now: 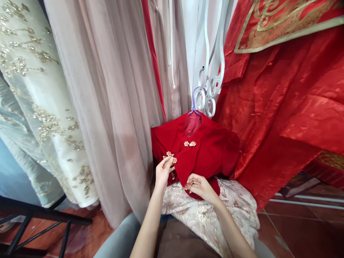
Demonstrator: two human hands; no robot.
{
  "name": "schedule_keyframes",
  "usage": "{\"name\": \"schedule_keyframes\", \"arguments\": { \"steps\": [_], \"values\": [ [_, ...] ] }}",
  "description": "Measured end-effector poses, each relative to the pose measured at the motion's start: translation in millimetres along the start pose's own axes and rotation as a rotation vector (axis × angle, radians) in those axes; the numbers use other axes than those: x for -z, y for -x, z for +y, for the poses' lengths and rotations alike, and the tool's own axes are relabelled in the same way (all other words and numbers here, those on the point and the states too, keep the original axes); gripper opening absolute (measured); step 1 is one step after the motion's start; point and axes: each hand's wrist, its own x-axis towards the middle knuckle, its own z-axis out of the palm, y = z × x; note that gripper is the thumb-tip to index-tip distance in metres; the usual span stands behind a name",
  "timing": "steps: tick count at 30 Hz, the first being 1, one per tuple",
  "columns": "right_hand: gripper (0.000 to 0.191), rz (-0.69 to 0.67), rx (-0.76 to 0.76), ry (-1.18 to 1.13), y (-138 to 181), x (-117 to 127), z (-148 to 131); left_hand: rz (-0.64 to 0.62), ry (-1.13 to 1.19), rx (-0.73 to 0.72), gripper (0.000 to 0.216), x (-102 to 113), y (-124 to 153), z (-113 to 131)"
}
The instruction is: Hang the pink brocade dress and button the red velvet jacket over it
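A red velvet jacket (209,150) hangs in front of me on a purple hanger (194,104). At its neck, a gold flower-shaped clasp (189,143) joins the two front edges; lower down, the fronts spread apart. My left hand (162,173) pinches the left front edge beside gold flower clasps (170,154). Low on the other front edge, my right hand (200,185) has its fingers closed at another flower clasp (185,187), partly covered by the fingertips. Pale brocade fabric (204,215) with a shiny pattern lies beneath the jacket, over my lap.
Pale pink drapery (115,107) and a white gown with gold sequins (64,118) hang at left. Red satin garments (271,111) hang at right. White scrolled metalwork (209,96) stands behind the hanger. A black metal frame (40,215) stands on the tiled floor (298,229) at lower left.
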Motion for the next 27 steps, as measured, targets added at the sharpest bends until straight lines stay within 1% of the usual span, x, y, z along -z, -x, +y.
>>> {"name": "schedule_keyframes", "arguments": {
  "steps": [10,13,15,16,18,19,20,21,23,25,27],
  "values": [
    [0.014,-0.018,-0.028,-0.021,0,0,2,0.075,-0.006,-0.020,0.037,-10,-1,3],
    [0.013,-0.024,-0.035,-0.031,0,3,4,0.099,-0.013,-0.036,0.040,-12,0,1],
    [0.013,-0.027,-0.035,-0.038,0,5,5,0.127,-0.035,-0.078,0.042,-10,0,-3],
    [0.013,-0.028,-0.031,-0.042,0,5,6,0.154,-0.062,-0.130,0.041,-9,1,-4],
    [0.013,-0.032,-0.021,-0.048,0,5,6,0.215,-0.161,-0.293,0.035,-6,1,-6],
    [0.013,-0.035,-0.018,-0.049,0,5,7,0.229,-0.237,-0.385,0.029,-6,1,-5],
    [0.013,-0.038,-0.015,-0.051,0,4,7,0.216,-0.334,-0.474,0.022,-7,1,-2],
    [0.014,-0.041,-0.014,-0.053,-1,4,7,0.180,-0.446,-0.554,0.016,-9,2,2],
    [0.015,-0.043,-0.015,-0.057,-2,3,8,0.069,-0.680,-0.678,0.009,-17,3,14],
    [0.015,-0.042,-0.018,-0.062,-2,3,8,-0.034,-0.876,-0.784,0.011,-29,3,27],
    [0.014,-0.041,-0.021,-0.067,-2,2,7,-0.103,-1.020,-0.875,0.015,-42,0,39]
  ]
}}
